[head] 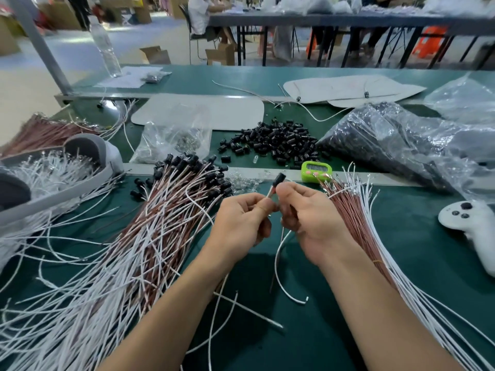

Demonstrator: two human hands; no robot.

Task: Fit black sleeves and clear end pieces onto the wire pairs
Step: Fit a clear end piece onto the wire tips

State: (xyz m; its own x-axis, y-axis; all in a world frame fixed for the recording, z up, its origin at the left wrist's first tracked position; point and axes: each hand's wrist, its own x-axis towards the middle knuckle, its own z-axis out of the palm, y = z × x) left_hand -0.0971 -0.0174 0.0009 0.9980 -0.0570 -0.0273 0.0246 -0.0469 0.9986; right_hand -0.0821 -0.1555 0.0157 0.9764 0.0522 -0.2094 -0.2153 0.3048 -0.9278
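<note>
Centre of frame: the left hand (pixel 241 220) and right hand (pixel 313 218) are held close together above the green counter (pixel 321 330), thumbs nearly touching. Both pinch one wire pair (pixel 280 253) near its top end, and its white strand hangs down in a curve between the wrists. A black sleeve (pixel 278 179) sits on the tip of the pair, just above the thumbs, tilted to the upper right.

Left of centre: a large sleeved bundle (pixel 160 223) (brown and white wires, black caps at the far ends). Right: a bare-ended bundle (pixel 356 218) lies under the right wrist.

Upper centre: loose black sleeves (pixel 278 141) in a heap, with a green timer (pixel 316 170) just below it. Some clear end pieces (pixel 243 180) lie left of the timer. Right edge: a white controller (pixel 471 223).
</note>
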